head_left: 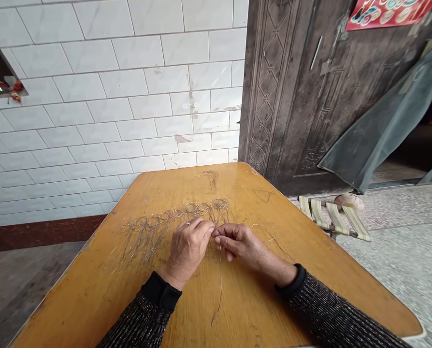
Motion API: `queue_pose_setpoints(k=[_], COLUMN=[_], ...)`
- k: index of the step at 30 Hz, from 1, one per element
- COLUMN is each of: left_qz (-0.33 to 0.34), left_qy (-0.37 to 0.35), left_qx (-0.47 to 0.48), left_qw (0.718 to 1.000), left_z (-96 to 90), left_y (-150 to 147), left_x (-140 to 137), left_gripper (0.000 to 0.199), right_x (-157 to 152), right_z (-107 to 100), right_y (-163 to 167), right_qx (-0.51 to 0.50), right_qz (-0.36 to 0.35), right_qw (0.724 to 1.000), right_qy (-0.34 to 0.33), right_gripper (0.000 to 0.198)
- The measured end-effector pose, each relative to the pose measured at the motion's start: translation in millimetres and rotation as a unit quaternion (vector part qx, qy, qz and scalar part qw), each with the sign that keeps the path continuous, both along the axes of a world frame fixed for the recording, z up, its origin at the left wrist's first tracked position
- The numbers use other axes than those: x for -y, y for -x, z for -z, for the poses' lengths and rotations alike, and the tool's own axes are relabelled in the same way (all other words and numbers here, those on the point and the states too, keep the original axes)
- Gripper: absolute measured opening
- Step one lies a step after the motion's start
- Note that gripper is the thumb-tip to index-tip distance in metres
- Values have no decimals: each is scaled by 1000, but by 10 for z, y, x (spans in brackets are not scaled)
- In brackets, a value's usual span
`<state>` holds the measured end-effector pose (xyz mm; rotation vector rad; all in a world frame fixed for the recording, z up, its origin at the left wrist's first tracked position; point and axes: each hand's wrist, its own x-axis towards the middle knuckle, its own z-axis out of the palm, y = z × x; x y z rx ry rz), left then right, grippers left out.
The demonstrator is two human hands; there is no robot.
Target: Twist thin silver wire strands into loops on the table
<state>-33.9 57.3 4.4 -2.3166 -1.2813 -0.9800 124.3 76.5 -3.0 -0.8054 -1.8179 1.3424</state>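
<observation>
Over the middle of the wooden table, my left hand (190, 246) and my right hand (239, 241) meet at the fingertips. Both are closed in a pinch on a thin wire (221, 280). Its twisted tail hangs down between them toward the table's near side. The part between the fingertips is mostly hidden. Just beyond my hands lies a row of looped thin wires (165, 215), with tails spreading toward me on the left. Some of these loops sit right behind my fingers.
The yellow-brown table (274, 299) carries a few loose wires (211, 178) at its far end and another wire (281, 247) right of my right hand. A tiled wall (129, 87) and a dark door (284, 96) stand behind. A strap-seat stool (334, 217) is at right.
</observation>
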Motion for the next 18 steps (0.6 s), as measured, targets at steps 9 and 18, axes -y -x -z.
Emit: queue_pose_setpoints(k=[9,18], left_qz=[-17,4], left_qy=[-16,10], left_qx=[-10,-14], left_qw=[1000,1000], left_z=[18,38], left_y=[-13,-41], left_x=[21,14], left_gripper=[19,19], right_x=[78,41], right_z=[-25,46], right_y=[0,0], right_qx=[146,191], right_qz=[61,75], right_qw=[966,940], right_qy=[-206,-272], right_gripper=[15,20])
